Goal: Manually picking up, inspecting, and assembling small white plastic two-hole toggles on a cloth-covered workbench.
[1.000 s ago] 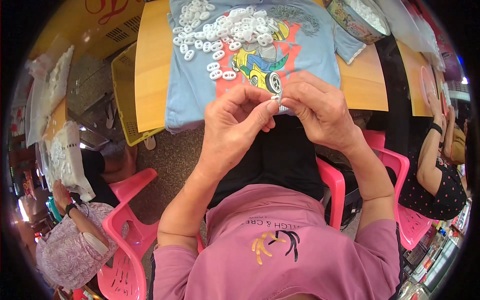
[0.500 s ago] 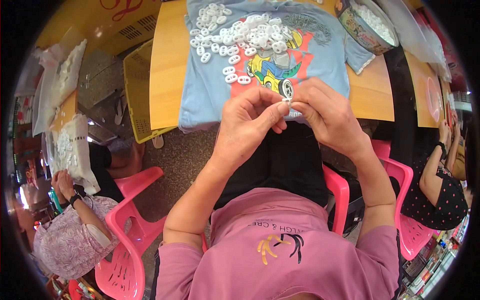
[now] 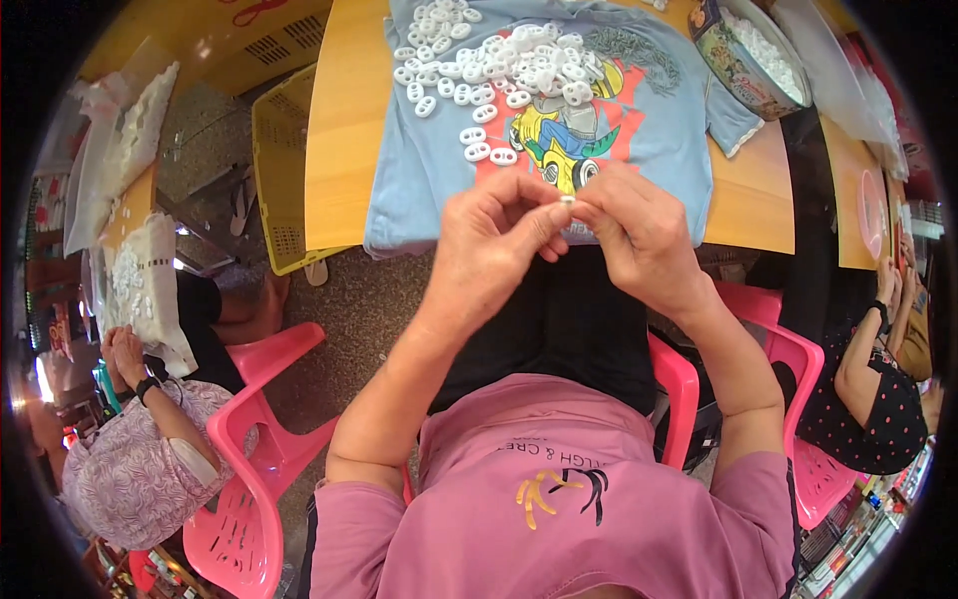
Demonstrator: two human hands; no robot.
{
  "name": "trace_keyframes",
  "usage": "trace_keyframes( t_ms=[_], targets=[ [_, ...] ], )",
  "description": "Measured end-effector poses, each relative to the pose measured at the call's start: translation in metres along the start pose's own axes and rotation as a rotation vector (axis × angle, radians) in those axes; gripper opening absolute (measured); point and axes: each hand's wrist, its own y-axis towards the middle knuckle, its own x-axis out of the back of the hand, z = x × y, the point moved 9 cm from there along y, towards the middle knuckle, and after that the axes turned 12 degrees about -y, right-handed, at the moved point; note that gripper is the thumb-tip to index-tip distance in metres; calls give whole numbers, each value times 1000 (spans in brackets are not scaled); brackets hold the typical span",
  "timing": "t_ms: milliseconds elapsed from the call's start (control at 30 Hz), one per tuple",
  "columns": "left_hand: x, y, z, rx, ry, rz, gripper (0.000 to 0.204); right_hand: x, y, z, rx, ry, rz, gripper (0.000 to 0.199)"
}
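Both your hands are up over your lap, just short of the bench [image 3: 339, 150] edge. Left hand [image 3: 494, 250] and right hand [image 3: 639, 240] meet fingertip to fingertip, fingers clamped together on one small white piece [image 3: 567, 201]; only a sliver of it shows between the thumbs. That's the risk: it's tiny, it's held off the bench, and if either pinch slackens it likely drops into your dark lap or onto the floor, not back onto the shirt [image 3: 659, 130]. Twisting too hard could pop it out sideways too. Ahead of you the white rings [image 3: 499, 70] lie heaped on the blue shirt, a few strays just beside your knuckles, so a forward nudge could scatter them. A tin [image 3: 733, 70] of more white pieces sits on the bench's right. Pink chairs [image 3: 249, 469] crowd both sides, with other people seated close.
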Motion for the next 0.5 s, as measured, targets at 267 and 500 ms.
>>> trace_keyframes(
  t_ms=[267,500],
  targets=[
    [46,8,-57,-225,-11,-150,13,-28,46,-30,-63,88,76,10],
    [61,6,-52,-235,-74,-219,15,-43,49,-4,83,-292,78,12]
  ],
)
